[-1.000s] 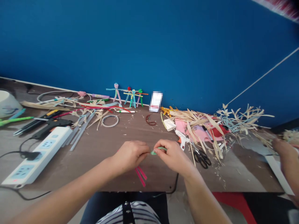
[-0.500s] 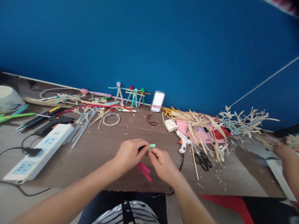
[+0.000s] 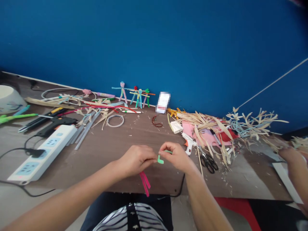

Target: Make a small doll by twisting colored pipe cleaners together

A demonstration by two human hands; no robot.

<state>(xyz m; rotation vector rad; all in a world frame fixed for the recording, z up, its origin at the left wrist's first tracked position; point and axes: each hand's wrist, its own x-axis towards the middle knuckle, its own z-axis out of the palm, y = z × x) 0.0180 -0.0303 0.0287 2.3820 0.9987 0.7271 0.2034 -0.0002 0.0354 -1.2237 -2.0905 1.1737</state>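
My left hand (image 3: 137, 159) is closed in a pinch above the front part of the table. Pink pipe cleaners (image 3: 145, 183) hang down from under its fingers. At its fingertips a short light-green pipe cleaner (image 3: 160, 160) shows, bent at an angle. My right hand (image 3: 176, 157) is just to the right, with thumb and forefinger pinched on a green strand (image 3: 168, 151), which looks like pipe cleaner too. Whether the two green pieces join is hidden. Several pipe cleaner figures (image 3: 140, 98) stand against the blue wall.
To the left lie a white power strip (image 3: 45, 150), a black glue gun (image 3: 56, 123) and clear glue sticks (image 3: 88, 128). At right are a white glue gun (image 3: 190, 143), scissors (image 3: 209, 163) and dried straw strips (image 3: 207, 120). Another person's hand (image 3: 292, 157) is at the far right.
My right hand has moved a little away from my left, and its fingers now pinch a green strand. The green bent end points downward now. The pink pipe cleaners hang more steeply.
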